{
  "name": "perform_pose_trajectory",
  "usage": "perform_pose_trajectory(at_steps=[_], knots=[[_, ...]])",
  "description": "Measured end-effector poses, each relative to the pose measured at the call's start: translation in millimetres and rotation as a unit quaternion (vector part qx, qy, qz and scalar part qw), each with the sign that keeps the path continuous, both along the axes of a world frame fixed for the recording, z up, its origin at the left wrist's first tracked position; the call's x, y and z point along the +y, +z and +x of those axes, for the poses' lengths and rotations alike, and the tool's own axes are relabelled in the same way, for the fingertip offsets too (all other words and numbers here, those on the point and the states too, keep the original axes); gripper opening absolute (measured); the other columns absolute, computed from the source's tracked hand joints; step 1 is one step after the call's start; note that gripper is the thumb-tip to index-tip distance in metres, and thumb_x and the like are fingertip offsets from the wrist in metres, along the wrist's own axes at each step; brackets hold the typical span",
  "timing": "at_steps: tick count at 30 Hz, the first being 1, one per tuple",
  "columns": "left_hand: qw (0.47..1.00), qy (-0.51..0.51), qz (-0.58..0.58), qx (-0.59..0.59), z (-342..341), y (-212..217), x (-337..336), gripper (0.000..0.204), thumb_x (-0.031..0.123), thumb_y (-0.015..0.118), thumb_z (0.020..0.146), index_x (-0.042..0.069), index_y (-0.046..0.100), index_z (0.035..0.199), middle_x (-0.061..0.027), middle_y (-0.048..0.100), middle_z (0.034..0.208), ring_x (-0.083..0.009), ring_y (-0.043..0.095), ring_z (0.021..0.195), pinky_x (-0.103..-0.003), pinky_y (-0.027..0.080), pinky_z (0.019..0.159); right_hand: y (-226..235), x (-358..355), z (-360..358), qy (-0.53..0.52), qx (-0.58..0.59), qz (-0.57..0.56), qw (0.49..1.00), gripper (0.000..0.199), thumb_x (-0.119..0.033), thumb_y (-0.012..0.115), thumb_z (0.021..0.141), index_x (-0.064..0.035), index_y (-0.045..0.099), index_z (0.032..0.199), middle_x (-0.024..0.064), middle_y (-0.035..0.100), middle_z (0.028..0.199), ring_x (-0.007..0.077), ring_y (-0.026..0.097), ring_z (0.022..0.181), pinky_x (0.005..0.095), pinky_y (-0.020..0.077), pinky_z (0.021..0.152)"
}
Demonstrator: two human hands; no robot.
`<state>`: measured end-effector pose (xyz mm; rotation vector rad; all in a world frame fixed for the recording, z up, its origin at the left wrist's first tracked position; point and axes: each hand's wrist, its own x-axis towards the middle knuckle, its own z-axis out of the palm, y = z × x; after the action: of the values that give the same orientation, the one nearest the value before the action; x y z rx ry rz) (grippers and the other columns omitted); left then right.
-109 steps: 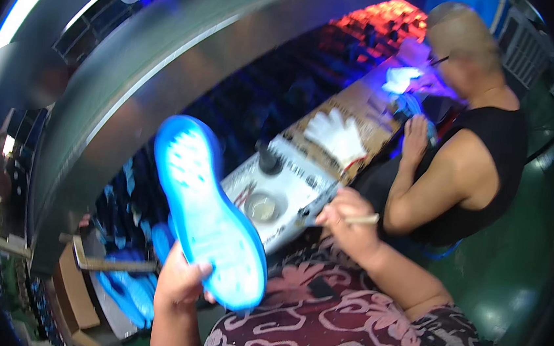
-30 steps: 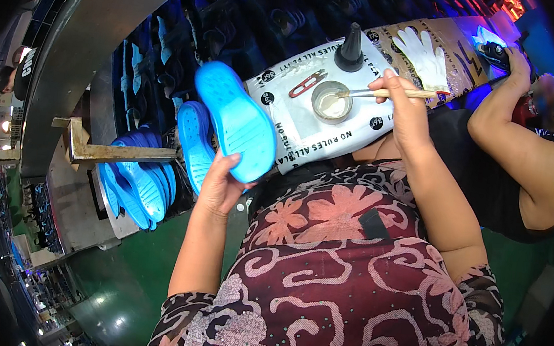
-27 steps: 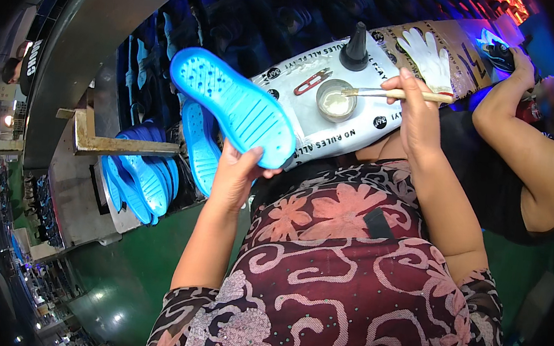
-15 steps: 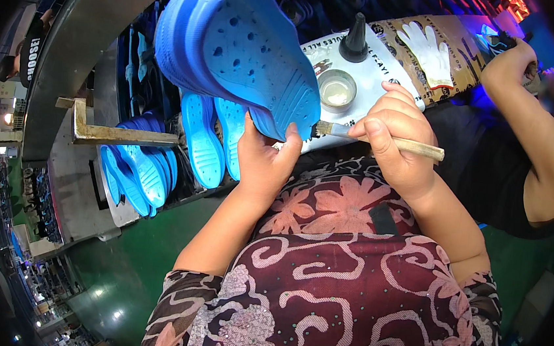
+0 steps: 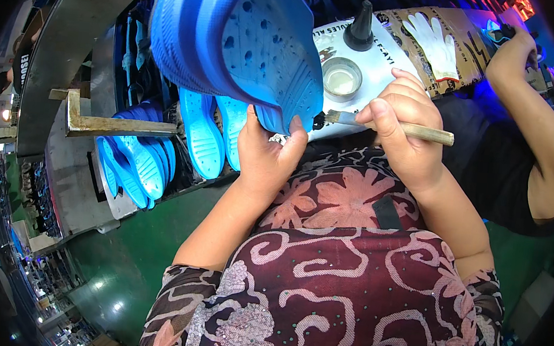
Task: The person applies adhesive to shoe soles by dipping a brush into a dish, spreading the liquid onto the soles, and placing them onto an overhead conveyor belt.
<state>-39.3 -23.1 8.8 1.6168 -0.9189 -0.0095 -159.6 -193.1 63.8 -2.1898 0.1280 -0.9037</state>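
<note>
Blue foam clog [image 5: 236,37], raised over the bench [image 5: 375,109], sits gripped at its heel by the left hand [image 5: 267,152]. The right hand [image 5: 405,128] pinches a wooden-handled brush [image 5: 386,124], bristles at the heel edge: coating seems underway. Next calls for steady strokes, reloading from the small metal cup [image 5: 341,78].

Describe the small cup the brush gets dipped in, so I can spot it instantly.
Find the white board lying across the top of the view, past the right hand. The cup sits on it beside a black cone-shaped nozzle. It is the only round, shiny metal thing there, low and open-topped.
</note>
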Motion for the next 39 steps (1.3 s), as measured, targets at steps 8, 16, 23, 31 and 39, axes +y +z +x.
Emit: perform_pose_trajectory(at_steps=[8, 16, 23, 31, 39], knots=[[0.999, 0.004, -0.007, 0.035, -1, 2, 1, 0.042, -0.003, 0.063, 0.076, -0.007, 0.044, 0.113, -0.0137, 0.065, 0.088, -0.0176, 0.065, 0.079, -0.028, 0.051, 0.072, -5, 0, 4, 0.01, 0.009, -0.063, 0.998, 0.022, -0.016, 0.062, 0.084, -0.0085, 0.065, 0.064, 0.0041, 0.056, 0.06, 0.0239, 0.054, 0.063, 0.0369, 0.0409, 0.081], [0.999, 0.018, -0.02, 0.033, -2, -7, -3, 0.044, -0.003, 0.064, 0.075, -0.006, 0.044, 0.115, -0.0132, 0.065, 0.087, -0.0186, 0.066, 0.076, -0.029, 0.051, 0.071, -8, 3, 1, 0.037, -0.011, -0.067, 0.997, 0.017, -0.019, 0.069, 0.079, -0.0089, 0.065, 0.065, 0.0033, 0.054, 0.06, 0.0232, 0.052, 0.062, 0.0366, 0.0414, 0.082], [0.999, 0.013, -0.025, -0.042, -1, -10, -4, 0.041, -0.005, 0.064, 0.073, -0.002, 0.048, 0.111, -0.0125, 0.065, 0.084, -0.0186, 0.065, 0.071, -0.028, 0.051, 0.067, -8, -3, 3, 0.031, -0.026, -0.083, 0.996, 0.021, -0.02, 0.069, 0.079, -0.0084, 0.062, 0.063, 0.0035, 0.054, 0.059, 0.0234, 0.053, 0.06, 0.0373, 0.0423, 0.081], [0.999, 0.02, -0.017, -0.028, 0, -5, -5, 0.031, -0.004, 0.064, 0.071, -0.004, 0.059, 0.102, -0.0166, 0.065, 0.09, -0.0278, 0.065, 0.081, -0.034, 0.05, 0.075, -9, 5, 1, 0.056, -0.008, -0.08, 0.995, 0.02, -0.02, 0.07, 0.079, -0.0091, 0.063, 0.063, 0.0033, 0.054, 0.06, 0.0227, 0.053, 0.06, 0.0376, 0.0424, 0.082], [0.989, -0.008, 0.025, -0.149, 1, -7, -1, 0.029, -0.006, 0.062, 0.078, -0.005, 0.052, 0.105, -0.0124, 0.063, 0.096, -0.0165, 0.063, 0.084, -0.027, 0.05, 0.076, -7, 4, 5, 0.04, -0.016, -0.084, 0.996, 0.021, -0.019, 0.066, 0.081, -0.0071, 0.063, 0.064, 0.0046, 0.052, 0.058, 0.0248, 0.053, 0.06, 0.0387, 0.0424, 0.08]])
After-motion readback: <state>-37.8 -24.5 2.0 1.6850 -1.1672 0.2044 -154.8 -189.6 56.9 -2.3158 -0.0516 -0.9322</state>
